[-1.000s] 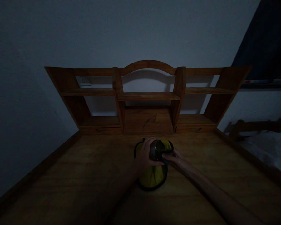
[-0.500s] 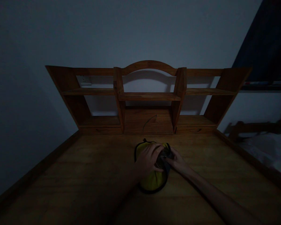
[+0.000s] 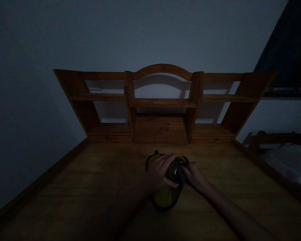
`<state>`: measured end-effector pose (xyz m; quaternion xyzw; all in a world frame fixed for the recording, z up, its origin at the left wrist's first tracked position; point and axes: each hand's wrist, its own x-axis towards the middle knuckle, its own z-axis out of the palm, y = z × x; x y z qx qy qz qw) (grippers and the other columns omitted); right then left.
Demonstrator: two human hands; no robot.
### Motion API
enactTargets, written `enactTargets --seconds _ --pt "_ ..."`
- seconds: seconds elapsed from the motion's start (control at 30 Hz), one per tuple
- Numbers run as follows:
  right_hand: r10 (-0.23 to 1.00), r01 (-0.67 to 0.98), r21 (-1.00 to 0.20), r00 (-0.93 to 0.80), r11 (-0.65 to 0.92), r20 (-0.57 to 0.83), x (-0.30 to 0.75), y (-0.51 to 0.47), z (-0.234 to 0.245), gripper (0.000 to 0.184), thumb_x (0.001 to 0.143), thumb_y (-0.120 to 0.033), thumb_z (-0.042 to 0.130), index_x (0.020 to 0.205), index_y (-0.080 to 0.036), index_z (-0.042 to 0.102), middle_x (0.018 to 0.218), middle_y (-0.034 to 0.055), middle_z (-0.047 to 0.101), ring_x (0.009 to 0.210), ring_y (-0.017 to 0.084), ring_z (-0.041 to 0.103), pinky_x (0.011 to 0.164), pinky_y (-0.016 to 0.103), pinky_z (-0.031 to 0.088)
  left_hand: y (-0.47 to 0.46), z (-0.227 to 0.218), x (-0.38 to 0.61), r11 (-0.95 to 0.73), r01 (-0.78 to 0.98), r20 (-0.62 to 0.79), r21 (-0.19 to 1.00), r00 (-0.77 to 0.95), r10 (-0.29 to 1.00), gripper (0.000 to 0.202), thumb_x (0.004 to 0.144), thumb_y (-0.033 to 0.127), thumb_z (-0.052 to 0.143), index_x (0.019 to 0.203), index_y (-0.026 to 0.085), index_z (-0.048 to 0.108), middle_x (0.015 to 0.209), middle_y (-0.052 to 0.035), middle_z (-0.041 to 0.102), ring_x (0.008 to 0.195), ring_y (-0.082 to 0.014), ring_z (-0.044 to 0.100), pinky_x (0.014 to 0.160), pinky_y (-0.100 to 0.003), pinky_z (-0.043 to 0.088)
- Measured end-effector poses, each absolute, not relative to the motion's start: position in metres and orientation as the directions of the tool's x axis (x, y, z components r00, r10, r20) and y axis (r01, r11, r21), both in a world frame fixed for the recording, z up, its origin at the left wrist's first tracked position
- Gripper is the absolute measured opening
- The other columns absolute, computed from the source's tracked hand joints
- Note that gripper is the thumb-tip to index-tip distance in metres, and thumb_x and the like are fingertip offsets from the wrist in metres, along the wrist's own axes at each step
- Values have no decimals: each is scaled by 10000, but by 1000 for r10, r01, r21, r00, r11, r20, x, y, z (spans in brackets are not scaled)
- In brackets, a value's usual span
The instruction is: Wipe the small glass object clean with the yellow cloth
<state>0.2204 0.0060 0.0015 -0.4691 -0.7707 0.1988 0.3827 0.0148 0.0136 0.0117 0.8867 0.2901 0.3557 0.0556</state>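
Note:
A yellow-green fabric pouch with black edging lies on the wooden desk in front of me. At its opening is a dark, shiny, rounded object, whose kind I cannot make out in the dim light. My left hand reaches over the pouch from the left, thumb and fingers curled round the dark object. From the right, my right hand pinches the dark edge of the pouch's opening; its fingertips are partly hidden behind the fabric.
Behind the pouch, a wooden shelf unit with open compartments stands at the back of the desk. Raised wooden edges border the desk left and right. Beyond the right edge are a wooden frame and pale bedding. A dark window is at upper right.
The view has shifted slightly, with the scene moving a little to the right. The dark object shows more, with a bright glint. My right hand has drawn the opening's edge slightly rightward.

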Motion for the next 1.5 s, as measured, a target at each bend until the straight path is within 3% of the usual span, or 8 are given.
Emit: enactTargets --seconds 0.17,0.3,0.67,0.77,0.87,1.07,1.23,1.5 --pt "906 501 -755 -207 423 370 213 5 1 292 888 -334 431 789 -149 634 705 35 667 643 196 622 575 263 472 11 11 14 -801 384 599 460 532 599 987 611 402 768 1386 209 189 1395 -117 399 1256 -251 418 1035 -426 363" --pt "939 351 -871 -137 344 316 207 6 -2 237 819 -349 535 874 -145 645 824 43 694 761 229 638 666 304 517 11 11 14 -803 357 589 477 549 593 970 608 330 775 1378 215 196 1438 -119 335 1293 -250 372 1053 -427 349" --pt "926 30 -953 -245 303 286 205 10 -11 442 703 -247 663 1133 -220 567 1110 68 655 999 259 612 874 398 497 6 24 19 -883 413 535 224 705 466 865 734 530 633 1419 243 190 1509 -98 153 1362 -273 222 1099 -424 269" --pt "927 67 -936 -178 346 330 207 10 -15 601 708 -205 640 1276 -237 450 1245 74 574 1090 246 565 941 413 455 8 22 19 -893 408 544 190 713 442 870 738 538 621 1421 231 178 1506 -100 166 1365 -268 212 1104 -425 263" --pt "914 206 -891 -105 405 391 212 12 -20 559 757 -208 581 1297 -215 437 1252 81 565 1117 242 542 967 416 423 10 21 17 -883 407 553 234 691 465 950 717 540 642 1431 204 113 1491 -114 216 1361 -254 229 1103 -416 275" --pt "914 460 -791 -163 403 371 214 10 -12 247 866 -294 446 916 -170 654 783 60 690 718 236 635 671 337 509 10 19 17 -803 391 544 451 592 594 1106 630 533 724 1428 209 30 1454 -128 305 1324 -248 320 1073 -422 327" --pt "911 426 -806 -174 411 373 211 6 -2 263 872 -334 449 825 -178 656 731 31 686 670 207 626 610 286 496 11 17 17 -769 348 539 536 560 629 1080 605 519 749 1416 232 97 1426 -121 355 1290 -264 375 1052 -441 350" --pt "942 339 -878 -138 337 307 207 8 -2 261 791 -309 571 999 -163 628 928 51 701 832 232 646 747 329 517 12 14 16 -733 368 500 573 551 668 990 597 543 743 1374 223 219 1363 -119 441 1249 -271 428 1035 -437 361"
